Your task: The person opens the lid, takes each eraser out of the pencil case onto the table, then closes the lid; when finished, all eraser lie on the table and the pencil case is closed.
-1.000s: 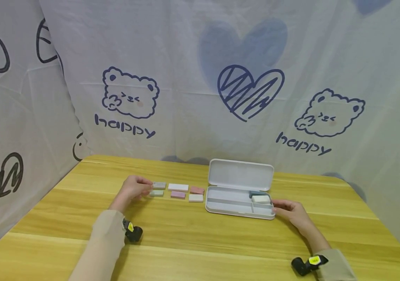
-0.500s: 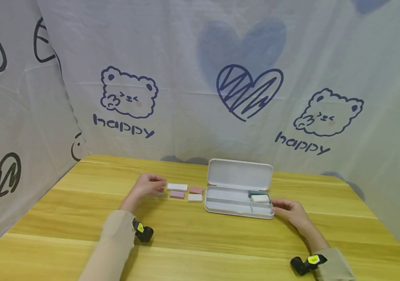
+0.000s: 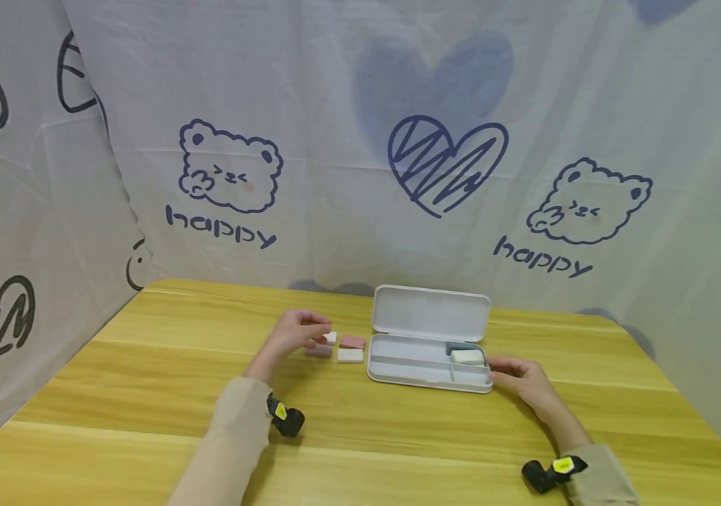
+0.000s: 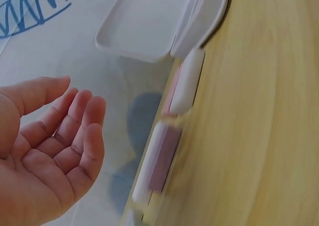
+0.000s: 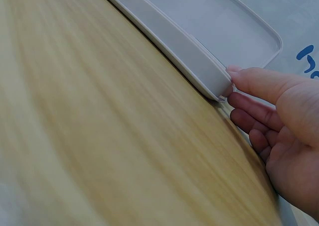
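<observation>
My left hand [image 3: 295,333] hovers over a row of eraser blocks, fingers loosely bent; in the left wrist view its palm holds nothing. Beneath and beside it lie a long white eraser [image 3: 332,338], partly covered by the fingers, and a purple eraser [image 3: 318,351]. Just to their right are a pink eraser [image 3: 352,342] and a short white eraser [image 3: 351,356]. A white pencil case [image 3: 407,348] stands with its lid raised. With thumb at the rim and fingers at the end wall, my right hand [image 3: 528,383] holds its right end.
Inside the case, a white eraser [image 3: 466,357] and a blue-grey block [image 3: 455,347] sit at the right end. Dividers split the tray into compartments. Behind the wooden table [image 3: 373,436] hangs a printed cloth [image 3: 335,140]. A pale block [image 4: 133,218] shows at the left wrist view's bottom edge.
My left hand has moved right along the row, from the grey and green blocks to over the long white and purple erasers. The right hand stays at the case.
</observation>
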`<state>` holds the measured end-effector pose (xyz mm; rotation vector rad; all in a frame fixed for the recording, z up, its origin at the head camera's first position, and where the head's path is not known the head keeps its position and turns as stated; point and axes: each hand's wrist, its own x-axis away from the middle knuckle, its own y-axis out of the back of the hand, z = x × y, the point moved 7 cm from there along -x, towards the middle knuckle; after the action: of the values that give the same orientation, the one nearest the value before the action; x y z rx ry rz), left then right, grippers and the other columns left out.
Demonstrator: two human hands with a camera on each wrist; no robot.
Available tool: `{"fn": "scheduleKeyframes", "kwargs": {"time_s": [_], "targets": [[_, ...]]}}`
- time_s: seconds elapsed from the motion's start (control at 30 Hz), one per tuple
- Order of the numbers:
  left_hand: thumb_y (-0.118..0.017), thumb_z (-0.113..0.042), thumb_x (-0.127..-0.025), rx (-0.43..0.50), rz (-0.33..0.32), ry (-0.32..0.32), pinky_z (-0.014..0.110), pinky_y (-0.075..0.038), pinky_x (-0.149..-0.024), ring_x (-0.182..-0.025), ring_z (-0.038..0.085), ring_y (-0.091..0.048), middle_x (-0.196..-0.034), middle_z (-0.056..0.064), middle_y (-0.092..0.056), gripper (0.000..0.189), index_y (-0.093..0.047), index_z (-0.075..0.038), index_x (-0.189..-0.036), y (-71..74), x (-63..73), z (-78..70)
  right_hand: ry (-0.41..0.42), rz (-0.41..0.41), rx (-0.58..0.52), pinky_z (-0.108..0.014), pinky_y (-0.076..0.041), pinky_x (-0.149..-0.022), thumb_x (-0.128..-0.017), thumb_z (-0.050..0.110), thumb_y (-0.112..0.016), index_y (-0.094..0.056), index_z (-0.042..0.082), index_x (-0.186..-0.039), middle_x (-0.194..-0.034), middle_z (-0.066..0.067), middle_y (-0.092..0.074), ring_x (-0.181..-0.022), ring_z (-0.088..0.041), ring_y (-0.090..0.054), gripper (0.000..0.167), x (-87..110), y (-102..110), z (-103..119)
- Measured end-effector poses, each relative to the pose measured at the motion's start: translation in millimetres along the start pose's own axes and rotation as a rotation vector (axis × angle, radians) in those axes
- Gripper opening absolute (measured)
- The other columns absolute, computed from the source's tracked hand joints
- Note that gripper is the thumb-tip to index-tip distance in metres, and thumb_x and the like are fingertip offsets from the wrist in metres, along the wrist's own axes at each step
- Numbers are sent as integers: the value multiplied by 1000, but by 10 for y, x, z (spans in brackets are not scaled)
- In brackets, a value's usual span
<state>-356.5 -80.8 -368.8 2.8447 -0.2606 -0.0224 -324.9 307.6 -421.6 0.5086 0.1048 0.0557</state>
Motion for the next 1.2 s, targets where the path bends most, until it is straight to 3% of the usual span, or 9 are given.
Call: {"fn": "scheduleKeyframes", "kwargs": {"time_s": [0.27,0.43,0.67,0.83,1.2], "targets": [[-61,-10,-84,18,13,29,35,-50,-69,-71,18,-60,-91,19,-62,23,-60,6,-101,-319,-93,-82,6,4,-14,-17,-40,-79,-82,19,-65,-55,-8,-114,-111,-21,-57,-95,-10,-53,43,-4,-6,-5],[-60,-4,-84,57,49,3,35,-51,-66,-70,24,-61,-87,20,-62,21,-60,9,-100,-540,-144,-154,11,2,-3,-17,-40,-80,-82,20,-65,-56,-7,-113,-111,-20,-58,-98,-15,-53,42,-5,-9,-4],[-61,-5,-83,50,81,-21,28,-48,-59,-62,12,-57,-86,18,-63,18,-63,6,-97,-786,-207,-207,24,0,-17,-17,-41,-79,-82,18,-66,-56,-8,-113,-109,-21,-58,-93,-6,-53,41,-6,-5,-10],[-63,-9,-82,14,107,-49,28,-48,-58,-64,12,-57,-84,13,-64,18,-65,4,-96,-984,-264,-248,21,-3,-33,-17,-42,-78,-82,17,-66,-56,-9,-113,-109,-22,-58,-90,-3,-53,42,-2,-7,-8],[-67,-10,-80,3,74,-77,22,-44,-53,-64,17,-58,-76,4,-64,17,-68,1,-93,-1351,-288,-375,7,2,-18,-17,-40,-79,-82,19,-66,-56,-8,-114,-110,-20,-58,-96,-11,-53,43,5,-3,11]]}}
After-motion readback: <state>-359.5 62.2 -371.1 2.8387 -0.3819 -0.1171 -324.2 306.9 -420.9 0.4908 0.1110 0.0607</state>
